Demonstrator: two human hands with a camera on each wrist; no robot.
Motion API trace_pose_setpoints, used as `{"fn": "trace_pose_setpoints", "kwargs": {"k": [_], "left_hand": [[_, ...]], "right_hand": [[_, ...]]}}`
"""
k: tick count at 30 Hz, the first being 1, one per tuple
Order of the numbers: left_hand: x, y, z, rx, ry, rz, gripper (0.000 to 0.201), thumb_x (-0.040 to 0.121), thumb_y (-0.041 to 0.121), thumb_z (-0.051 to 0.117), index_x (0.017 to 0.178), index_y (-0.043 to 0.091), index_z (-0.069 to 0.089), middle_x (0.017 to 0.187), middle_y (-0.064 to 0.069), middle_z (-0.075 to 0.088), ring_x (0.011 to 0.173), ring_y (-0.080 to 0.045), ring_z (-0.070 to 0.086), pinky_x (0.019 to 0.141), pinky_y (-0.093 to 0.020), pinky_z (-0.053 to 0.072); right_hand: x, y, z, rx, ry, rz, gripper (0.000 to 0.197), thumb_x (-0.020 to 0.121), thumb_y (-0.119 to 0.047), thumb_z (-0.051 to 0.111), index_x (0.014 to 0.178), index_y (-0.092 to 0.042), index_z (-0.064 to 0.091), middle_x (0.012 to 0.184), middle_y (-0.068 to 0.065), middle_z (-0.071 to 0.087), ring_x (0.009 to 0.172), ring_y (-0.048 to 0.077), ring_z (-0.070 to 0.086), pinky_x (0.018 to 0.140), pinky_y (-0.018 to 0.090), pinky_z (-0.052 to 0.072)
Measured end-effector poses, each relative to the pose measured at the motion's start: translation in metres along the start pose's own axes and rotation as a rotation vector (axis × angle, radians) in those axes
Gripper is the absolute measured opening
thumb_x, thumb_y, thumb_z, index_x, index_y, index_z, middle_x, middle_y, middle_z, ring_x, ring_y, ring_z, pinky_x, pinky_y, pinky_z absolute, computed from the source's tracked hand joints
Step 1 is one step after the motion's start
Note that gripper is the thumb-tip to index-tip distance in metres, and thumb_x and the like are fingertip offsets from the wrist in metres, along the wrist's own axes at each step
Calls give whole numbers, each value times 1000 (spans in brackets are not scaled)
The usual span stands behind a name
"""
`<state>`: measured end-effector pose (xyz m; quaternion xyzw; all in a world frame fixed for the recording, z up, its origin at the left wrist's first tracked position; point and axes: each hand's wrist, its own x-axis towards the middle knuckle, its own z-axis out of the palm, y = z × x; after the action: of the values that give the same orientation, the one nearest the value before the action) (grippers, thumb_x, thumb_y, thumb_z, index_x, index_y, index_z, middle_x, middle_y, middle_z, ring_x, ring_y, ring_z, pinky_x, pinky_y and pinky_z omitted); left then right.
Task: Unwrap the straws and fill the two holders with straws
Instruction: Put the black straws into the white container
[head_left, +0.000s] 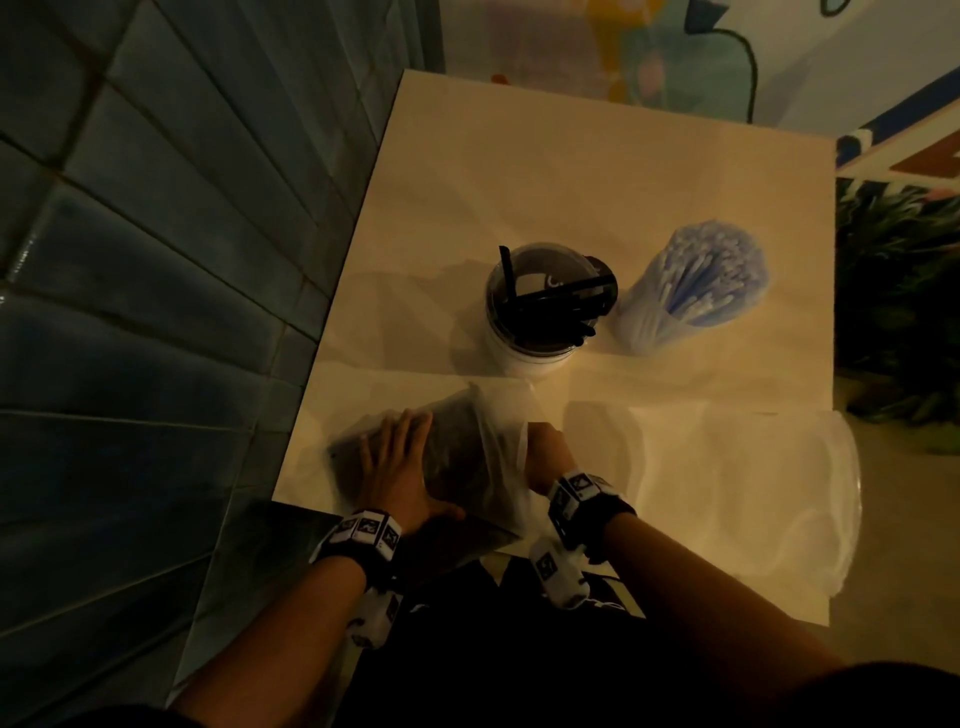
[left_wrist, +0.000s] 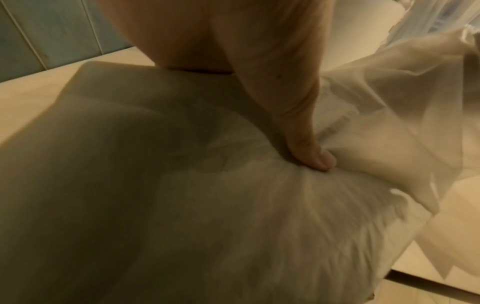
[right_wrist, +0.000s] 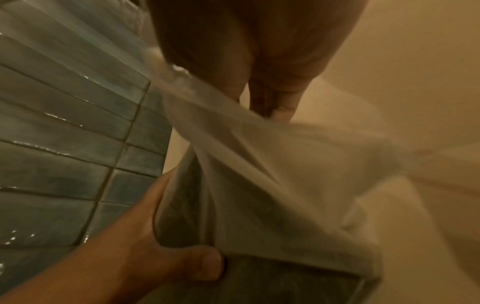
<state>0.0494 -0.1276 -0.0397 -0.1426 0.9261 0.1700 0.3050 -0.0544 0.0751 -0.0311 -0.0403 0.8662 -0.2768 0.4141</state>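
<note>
Nearest us, both forearms reach forward over the near edge of the pale beige tabletop (head_left: 597, 171), each wrist wearing a black band with white marker tiles. Our left hand (head_left: 397, 470) lies palm-down with fingers spread across the dark packet of straws in its translucent plastic wrapper (head_left: 462, 457), and the left wrist view shows the thumb (left_wrist: 311, 152) pressing into the wrapper, which puckers around it; in the right wrist view that same thumb curls round the packet's near edge. Just right of it, our right hand (head_left: 545, 457) is bent down at the wrist and its fingertips (right_wrist: 283, 107) pinch a loose fold of the wrapper, drawn taut away from the packet. So both hands are close together, each clamped on the same wrapped packet. To the right of the right hand a loose clear plastic wrapper (head_left: 748, 499) lies crumpled at the table's edge. Beyond the hands stands a round white holder with a dark clear rim (head_left: 535, 317), a few black straws (head_left: 550, 306) leaning inside; a white mark shows within it, but we cannot read it. Just right of it stands a second holder packed with pale blue and white wrapped straws (head_left: 696, 286). Left of the left hand rises a wall of dark blue-green glazed tiles (head_left: 156, 260).
</note>
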Motion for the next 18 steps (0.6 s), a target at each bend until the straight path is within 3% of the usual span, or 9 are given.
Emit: {"fn": "trace_pose_setpoints", "kwargs": {"k": [4, 6, 8, 10, 12, 14, 18], "left_hand": [[-1, 0, 0, 7, 4, 14, 145, 47, 82, 72, 154, 32, -11, 164, 4, -13, 151, -24, -15, 119, -59, -6], [-1, 0, -1, 3, 6, 15, 144, 48, 82, 73, 154, 32, -12, 164, 4, -13, 151, -25, -16, 119, -59, -6], [-2, 1, 0, 1, 12, 17, 144, 48, 81, 73, 154, 32, -12, 164, 3, -13, 151, -25, -16, 119, -59, -8], [-2, 1, 1, -5, 11, 16, 144, 48, 82, 73, 154, 33, -11, 164, 3, -13, 151, -25, -16, 119, -59, -9], [-2, 2, 1, -7, 4, 19, 144, 48, 82, 72, 154, 33, -12, 164, 4, -13, 151, -25, -16, 119, -58, -9], [-2, 3, 1, 2, -4, 23, 144, 49, 81, 73, 154, 33, -13, 164, 5, -14, 150, -24, -17, 119, -58, -7], [-2, 4, 1, -17, -10, 30, 143, 51, 79, 74, 154, 32, -14, 164, 6, -14, 150, -24, -17, 120, -59, -4]], "right_hand": [[1, 14, -5, 63, -48, 9, 6, 91, -15, 64, 86, -13, 67, 86, 4, 66, 82, 21, 64, 70, 30, 48], [1, 21, -14, 158, -38, 25, 6, 90, -21, 68, 91, -15, 71, 82, -1, 69, 75, 13, 64, 71, 27, 50], [1, 24, -21, 236, -16, 0, 16, 87, -26, 72, 101, -20, 73, 90, -5, 72, 80, 8, 65, 77, 27, 52], [-1, 17, -20, 260, -19, -46, 20, 86, -24, 73, 106, -24, 70, 98, -8, 69, 83, 4, 61, 70, 21, 47], [-2, 3, -11, 232, -18, -84, 15, 88, -23, 70, 102, -23, 67, 94, -6, 66, 81, 8, 60, 65, 21, 42], [-1, -8, 3, 211, 32, -89, 9, 89, -24, 67, 95, -17, 68, 91, -1, 67, 83, 16, 61, 70, 26, 42], [2, -5, 4, 224, 7, -27, 10, 91, -23, 66, 94, -14, 71, 89, 1, 64, 85, 16, 59, 74, 28, 41]]}}
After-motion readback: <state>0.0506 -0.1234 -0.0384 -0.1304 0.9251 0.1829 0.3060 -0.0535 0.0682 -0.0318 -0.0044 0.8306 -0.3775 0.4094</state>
